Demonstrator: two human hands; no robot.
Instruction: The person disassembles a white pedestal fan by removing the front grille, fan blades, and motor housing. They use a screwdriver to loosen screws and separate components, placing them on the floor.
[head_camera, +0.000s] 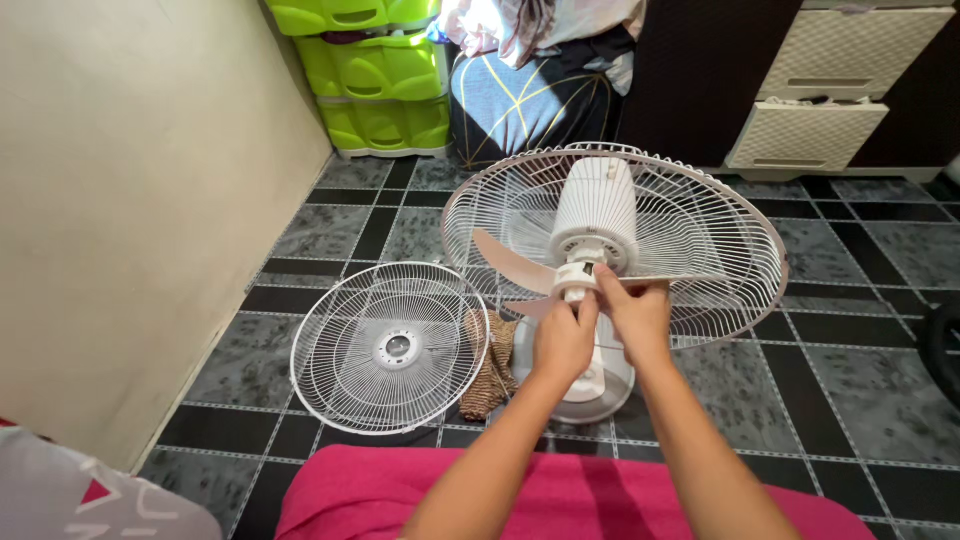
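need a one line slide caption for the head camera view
Left hand and right hand pinch the white plastic hub of an opened white pedestal fan; detached round wire grille on floor.

Bright, even daylight fills my view, strongest at the top where the bundled cloth is washed out. My hands cast only soft shadows. Focus is sharp throughout; the wall and floor tiles bow slightly toward the edges.

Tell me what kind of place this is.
Probably a room in a home: tiled floor, green plastic drawers by the wall, folded bedding, and a white fan taken apart on the floor.
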